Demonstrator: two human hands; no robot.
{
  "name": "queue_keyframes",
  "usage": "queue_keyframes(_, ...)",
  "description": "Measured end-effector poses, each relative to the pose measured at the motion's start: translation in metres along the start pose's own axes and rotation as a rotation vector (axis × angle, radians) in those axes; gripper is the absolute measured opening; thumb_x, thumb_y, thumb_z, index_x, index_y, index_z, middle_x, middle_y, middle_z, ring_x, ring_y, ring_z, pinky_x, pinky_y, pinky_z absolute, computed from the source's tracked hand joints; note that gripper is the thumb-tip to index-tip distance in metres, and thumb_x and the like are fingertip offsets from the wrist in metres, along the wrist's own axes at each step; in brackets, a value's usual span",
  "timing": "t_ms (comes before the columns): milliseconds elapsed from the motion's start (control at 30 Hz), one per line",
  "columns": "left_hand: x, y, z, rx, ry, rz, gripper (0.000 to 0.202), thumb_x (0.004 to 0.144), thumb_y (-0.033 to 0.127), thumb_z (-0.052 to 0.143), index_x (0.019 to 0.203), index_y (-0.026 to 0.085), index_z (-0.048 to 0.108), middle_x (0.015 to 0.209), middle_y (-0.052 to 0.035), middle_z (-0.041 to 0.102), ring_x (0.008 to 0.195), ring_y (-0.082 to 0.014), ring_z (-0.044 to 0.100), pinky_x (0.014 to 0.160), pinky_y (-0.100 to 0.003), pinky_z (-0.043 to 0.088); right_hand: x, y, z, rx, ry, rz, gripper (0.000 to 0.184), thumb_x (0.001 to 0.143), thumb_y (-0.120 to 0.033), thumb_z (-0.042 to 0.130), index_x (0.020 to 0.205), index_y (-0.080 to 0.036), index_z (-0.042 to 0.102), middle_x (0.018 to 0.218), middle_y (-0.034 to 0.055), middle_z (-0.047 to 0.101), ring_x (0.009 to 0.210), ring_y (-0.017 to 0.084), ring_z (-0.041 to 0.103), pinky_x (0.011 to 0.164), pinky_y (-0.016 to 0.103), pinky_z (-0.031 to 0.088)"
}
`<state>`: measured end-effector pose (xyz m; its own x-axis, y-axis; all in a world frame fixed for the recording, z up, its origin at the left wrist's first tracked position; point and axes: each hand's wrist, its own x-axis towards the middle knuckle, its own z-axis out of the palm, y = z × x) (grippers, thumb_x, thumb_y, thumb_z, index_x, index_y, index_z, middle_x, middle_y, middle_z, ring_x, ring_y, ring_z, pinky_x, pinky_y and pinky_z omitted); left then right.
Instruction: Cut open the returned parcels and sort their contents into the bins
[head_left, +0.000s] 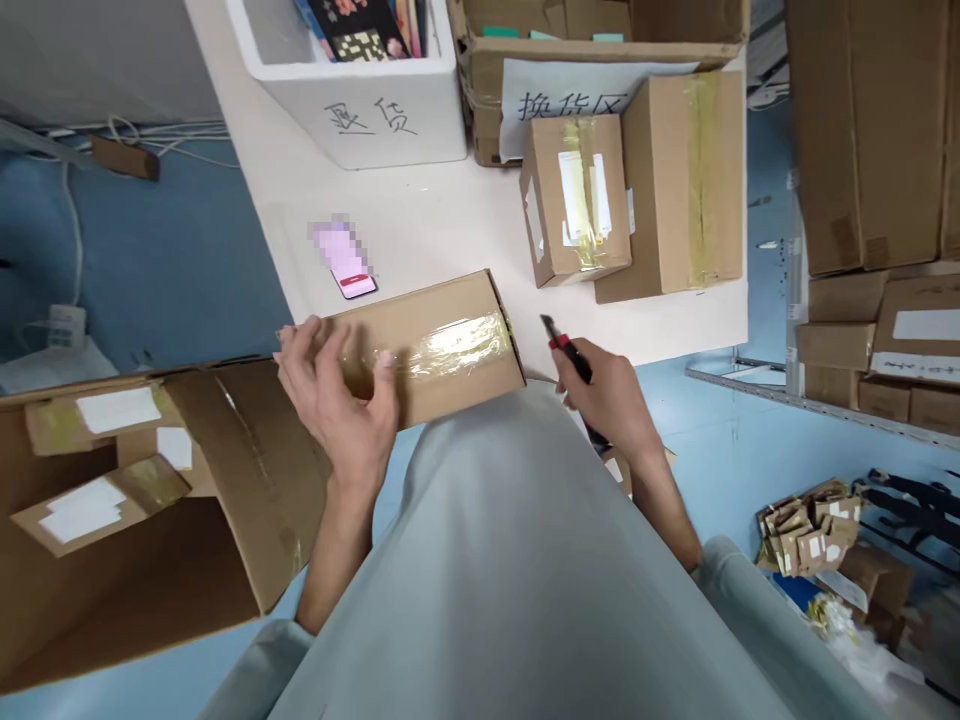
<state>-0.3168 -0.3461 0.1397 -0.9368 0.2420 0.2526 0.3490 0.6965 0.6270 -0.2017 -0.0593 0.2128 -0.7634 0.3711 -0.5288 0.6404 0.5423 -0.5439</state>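
A taped cardboard box (442, 345) lies at the near edge of the white table (420, 225). My left hand (341, 395) rests against the box's left end, fingers spread and curled lightly on it. My right hand (607, 395) is closed round a red and black utility knife (564, 347), its blade pointing up and left, just right of the box and apart from it.
A phone (345, 260) lies on the table behind the box. Two sealed cardboard boxes (577, 195) stand at the back right, a white foam bin (360, 85) at the back. A big open carton (142, 500) sits at my left. Shelves with boxes (877, 330) are on the right.
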Motion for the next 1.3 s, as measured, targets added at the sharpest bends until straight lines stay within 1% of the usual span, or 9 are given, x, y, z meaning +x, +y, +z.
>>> queue_keyframes(167,-0.010,-0.040,-0.014,0.028,-0.010,-0.145,0.054,0.112,0.060,0.067,0.155,0.029,0.067,0.171,-0.0169,0.058,0.170,-0.0432,0.047,0.142,-0.073,0.036,0.080,0.062,0.045,0.269,-0.017,0.026,0.033,0.119,-0.050,0.054,0.111,-0.022,0.070,0.092,0.0033,0.084,0.064,0.014,0.074,0.066,0.023,0.057)
queue_keyframes(300,-0.004,-0.065,-0.030,0.046,0.018,-0.179,0.061,0.110,0.076,0.059,0.147,0.029,0.072,0.167,-0.0118,0.064,0.164,-0.0411,0.056,0.141,-0.068,0.042,0.127,0.090,0.096,0.417,-0.093,0.090,0.027,0.119,-0.042,0.055,0.117,-0.019,0.069,0.105,0.0065,0.083,0.080,0.013,0.076,0.064,0.019,0.057)
queue_keyframes(433,-0.003,-0.096,-0.048,0.044,0.031,-0.205,0.073,0.108,0.088,0.053,0.144,0.027,0.073,0.166,-0.0060,0.067,0.162,-0.0421,0.058,0.137,-0.069,0.045,0.150,0.097,0.138,0.422,-0.143,0.093,0.024,0.117,-0.039,0.059,0.109,-0.019,0.068,0.106,0.0050,0.079,0.087,0.013,0.072,0.067,0.019,0.061)
queue_keyframes(567,-0.005,-0.124,-0.060,-0.009,0.084,-0.223,0.082,0.104,0.095,0.054,0.140,0.024,0.072,0.162,-0.0034,0.070,0.157,-0.0399,0.062,0.135,-0.072,0.049,0.161,0.088,0.168,0.547,-0.174,0.069,0.037,0.114,-0.056,0.064,0.101,-0.021,0.066,0.093,0.0008,0.073,0.084,0.014,0.068,0.074,0.025,0.066)
queue_keyframes(667,-0.007,-0.133,-0.065,0.037,0.068,-0.270,0.092,0.103,0.098,0.044,0.141,0.020,0.071,0.164,-0.0053,0.069,0.158,-0.0407,0.062,0.131,-0.068,0.052,0.160,0.077,0.178,0.579,-0.167,0.076,0.048,0.109,-0.070,0.064,0.099,-0.023,0.064,0.081,-0.0033,0.065,0.076,0.014,0.066,0.077,0.028,0.067)
queue_keyframes(833,-0.022,-0.133,-0.056,0.021,0.059,-0.353,0.096,0.101,0.100,0.036,0.147,0.024,0.072,0.167,-0.0040,0.067,0.161,-0.0396,0.059,0.131,-0.065,0.050,0.141,0.079,0.157,0.570,-0.048,0.059,0.052,0.111,-0.072,0.056,0.101,-0.022,0.065,0.090,0.0030,0.071,0.078,0.018,0.070,0.076,0.031,0.066)
queue_keyframes(933,-0.031,-0.131,-0.036,-0.140,0.098,-0.326,0.080,0.106,0.089,0.048,0.149,0.027,0.075,0.167,-0.0125,0.068,0.163,-0.0367,0.060,0.138,-0.062,0.047,0.118,0.091,0.128,0.483,0.031,0.057,0.052,0.111,-0.071,0.055,0.105,-0.021,0.068,0.098,0.0078,0.077,0.083,0.020,0.074,0.077,0.032,0.065)
queue_keyframes(1100,-0.036,-0.126,0.018,-0.281,-0.011,-0.375,0.075,0.112,0.078,0.048,0.159,0.025,0.071,0.172,-0.0164,0.064,0.166,-0.0330,0.057,0.144,-0.058,0.040,0.077,0.109,0.076,0.240,0.191,0.098,0.055,0.113,-0.068,0.049,0.113,-0.019,0.073,0.095,0.0083,0.079,0.082,0.023,0.074,0.080,0.034,0.063)
queue_keyframes(1300,-0.046,-0.119,0.088,-0.493,-0.165,-0.472,0.091,0.110,0.089,0.042,0.168,0.022,0.064,0.178,-0.0173,0.058,0.171,-0.0314,0.051,0.146,-0.052,0.033,0.047,0.116,0.036,0.006,0.399,0.120,0.059,0.114,-0.070,0.044,0.114,-0.019,0.075,0.094,0.0107,0.079,0.085,0.027,0.073,0.082,0.037,0.057)
